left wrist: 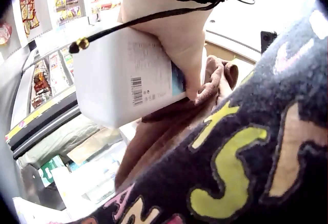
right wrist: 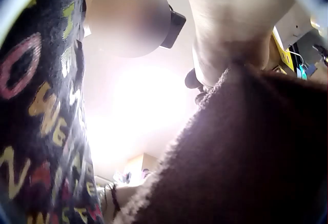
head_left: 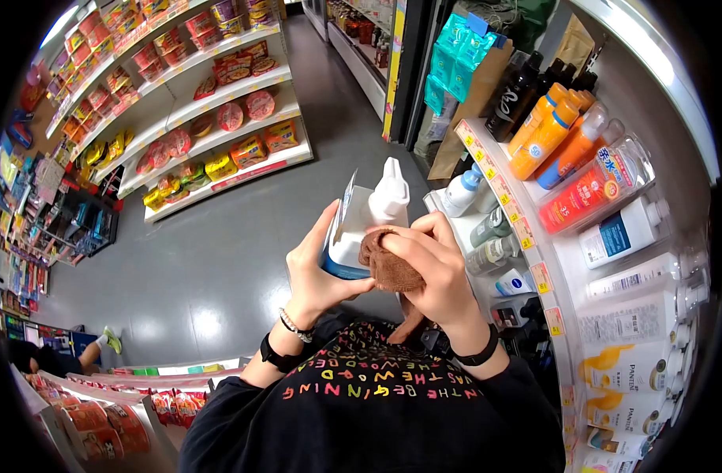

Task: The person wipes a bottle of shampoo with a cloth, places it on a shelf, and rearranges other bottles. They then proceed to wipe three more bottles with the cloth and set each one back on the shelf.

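The fingers of my right hand (head_left: 436, 272) are curled, pinching a bunched brown cloth (head_left: 388, 266) against the near right side of a white pump bottle (head_left: 347, 252), just below its pump head (head_left: 388, 197). One end of the cloth hangs down towards me. My left hand (head_left: 313, 264) grips the bottle from the left, thumb along its near side; I cannot tell how the fingers behind it lie. The bottle is held up in front of my black shirt (head_left: 298, 430), well above the grey floor (head_left: 219, 276). A beaded bracelet (head_left: 296, 325) circles my left wrist. Just to the right, a shelf (head_left: 546, 296) carries orange bottles (head_left: 541, 138) at its far end and white-and-yellow bottles (head_left: 625, 368) nearer me. Far left stand shelves of noodle cups (head_left: 171, 47); near left, red packets (head_left: 179, 406) line a rack.
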Tool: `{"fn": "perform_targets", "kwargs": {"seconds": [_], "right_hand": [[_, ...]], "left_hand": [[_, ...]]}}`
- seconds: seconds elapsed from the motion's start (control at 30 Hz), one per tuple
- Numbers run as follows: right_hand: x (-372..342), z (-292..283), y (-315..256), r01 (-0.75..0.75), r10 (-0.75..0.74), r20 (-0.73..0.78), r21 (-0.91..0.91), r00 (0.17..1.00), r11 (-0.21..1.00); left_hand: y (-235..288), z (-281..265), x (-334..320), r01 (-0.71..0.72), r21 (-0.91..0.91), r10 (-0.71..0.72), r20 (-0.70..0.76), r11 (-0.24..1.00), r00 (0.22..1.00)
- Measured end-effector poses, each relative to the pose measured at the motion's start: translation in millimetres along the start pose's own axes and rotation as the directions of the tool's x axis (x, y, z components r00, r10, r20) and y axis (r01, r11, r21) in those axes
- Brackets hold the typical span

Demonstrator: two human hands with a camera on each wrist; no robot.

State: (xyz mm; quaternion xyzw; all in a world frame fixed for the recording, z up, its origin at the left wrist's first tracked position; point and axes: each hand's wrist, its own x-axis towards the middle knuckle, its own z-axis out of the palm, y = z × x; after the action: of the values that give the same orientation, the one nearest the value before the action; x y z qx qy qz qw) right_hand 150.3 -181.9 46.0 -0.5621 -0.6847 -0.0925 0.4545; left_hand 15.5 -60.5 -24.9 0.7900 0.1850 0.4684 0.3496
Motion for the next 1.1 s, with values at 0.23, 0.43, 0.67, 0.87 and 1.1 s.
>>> {"fn": "perform_targets", "kwargs": {"seconds": [0.23, 0.43, 0.67, 0.87, 1.1], "right_hand": [[-23.4, -8.8, 35.9, 0.066, -0.047, -0.147, 0.129, 0.988, 0.989], [-34.0, -18.0, 59.1, -0.221, 0.185, -0.576, 0.007, 0.797, 0.975], [-11.4, -15.8, 12.9, 0.122, -0.183, -0.572, -0.145, 0.800, 0.982], [-14.1, 33.2, 20.9, 0.153, -0.140, -0.312, 0.017, 0.940, 0.988], [-13.6, 38.3, 44.2, 0.018, 0.209, -0.354, 0.541, 0.912, 0.841]], "left_hand": [[1.8, -6.4, -3.0, 0.041, -0.149, -0.024, 0.114, 0.988, 0.993], [-19.0, -7.2, -19.7, 0.288, -0.470, -0.217, 0.200, 0.834, 0.956], [-25.8, 0.7, -19.9, 0.328, -0.452, -0.208, 0.296, 0.829, 0.932], [-23.2, 8.4, -20.8, 0.322, -0.395, -0.188, 0.342, 0.860, 0.921], [-15.8, -5.8, -24.0, 0.479, -0.533, -0.190, 0.506, 0.697, 0.841]]}}
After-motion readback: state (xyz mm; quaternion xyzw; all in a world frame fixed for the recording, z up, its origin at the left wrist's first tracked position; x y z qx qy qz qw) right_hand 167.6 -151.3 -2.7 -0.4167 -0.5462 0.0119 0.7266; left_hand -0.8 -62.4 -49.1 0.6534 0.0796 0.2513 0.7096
